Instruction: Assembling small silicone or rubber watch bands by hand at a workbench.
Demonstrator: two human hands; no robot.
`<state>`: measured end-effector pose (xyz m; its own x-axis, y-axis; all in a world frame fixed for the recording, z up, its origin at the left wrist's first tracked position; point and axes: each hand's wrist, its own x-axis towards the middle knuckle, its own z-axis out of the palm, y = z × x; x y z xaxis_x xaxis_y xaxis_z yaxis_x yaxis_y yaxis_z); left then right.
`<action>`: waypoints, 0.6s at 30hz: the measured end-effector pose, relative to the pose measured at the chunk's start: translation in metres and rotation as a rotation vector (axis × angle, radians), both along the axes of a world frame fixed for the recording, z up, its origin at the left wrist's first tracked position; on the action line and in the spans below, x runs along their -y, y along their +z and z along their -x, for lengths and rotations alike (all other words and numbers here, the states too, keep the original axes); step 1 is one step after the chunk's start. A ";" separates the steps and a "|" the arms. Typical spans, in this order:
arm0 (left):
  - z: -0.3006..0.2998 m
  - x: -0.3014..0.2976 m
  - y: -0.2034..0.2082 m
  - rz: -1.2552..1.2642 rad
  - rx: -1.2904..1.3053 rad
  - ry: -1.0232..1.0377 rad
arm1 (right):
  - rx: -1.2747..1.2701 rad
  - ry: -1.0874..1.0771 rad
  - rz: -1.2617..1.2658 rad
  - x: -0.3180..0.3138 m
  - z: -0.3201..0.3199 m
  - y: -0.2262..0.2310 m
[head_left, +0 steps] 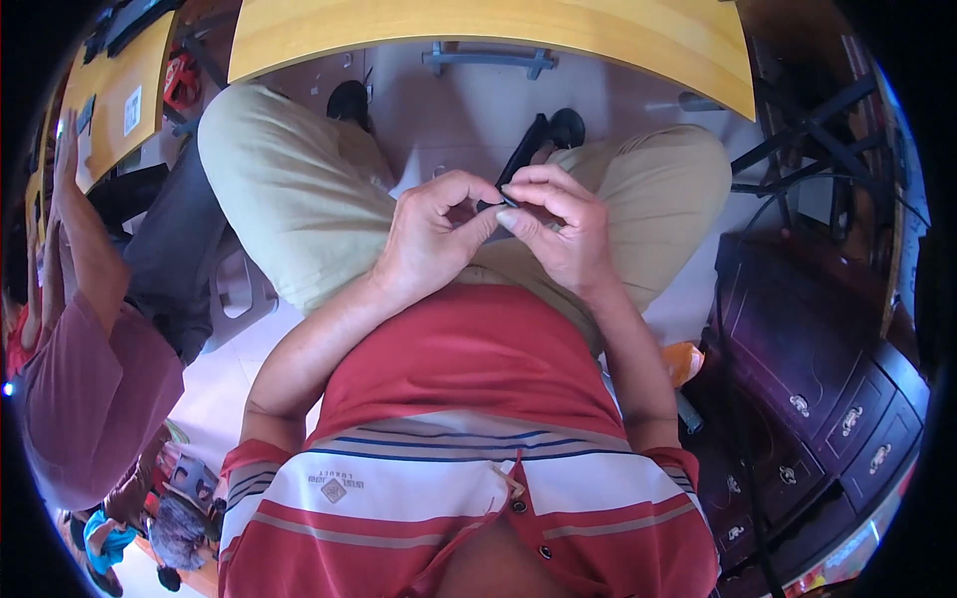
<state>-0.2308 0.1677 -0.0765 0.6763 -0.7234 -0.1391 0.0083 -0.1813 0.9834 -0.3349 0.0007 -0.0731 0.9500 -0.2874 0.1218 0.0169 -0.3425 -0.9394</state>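
Observation:
Both my hands meet above my lap, fingertips pinched together around a small, thin black piece (509, 200). My left hand (434, 234) has its thumb and forefinger closed at the piece's left end. On the other side, my right hand (568, 229) is closed on it with thumb and fingers. Most of the piece is hidden by the fingers, so its kind cannot be made out. A dark elongated shape (528, 145) shows just beyond the fingertips, by my right foot; whether it joins the piece is unclear.
A yellow wooden table (488, 22) stands ahead of my knees. To the right are a dark wooden cabinet (788, 349) with drawers, crossed black metal legs (822, 135) and an orange bag (683, 364). A person in a maroon top (100, 389) sits close on the left, beside another table (125, 95).

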 end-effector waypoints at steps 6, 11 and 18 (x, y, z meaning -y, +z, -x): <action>0.002 -0.001 -0.013 0.046 -0.340 0.108 | 0.042 -0.057 0.051 -0.011 0.001 -0.014; 0.000 -0.001 -0.009 0.005 -0.418 -0.038 | -0.054 -0.223 -0.016 -0.010 0.011 -0.012; -0.027 -0.069 0.001 -0.202 -0.445 0.080 | 0.270 -1.019 -0.251 0.121 0.032 0.024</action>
<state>-0.2042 0.2370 -0.0754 0.5719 -0.6003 -0.5592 0.4414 -0.3493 0.8265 -0.3668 -0.1202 -0.0488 0.2007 -0.9725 0.1183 0.0496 -0.1106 -0.9926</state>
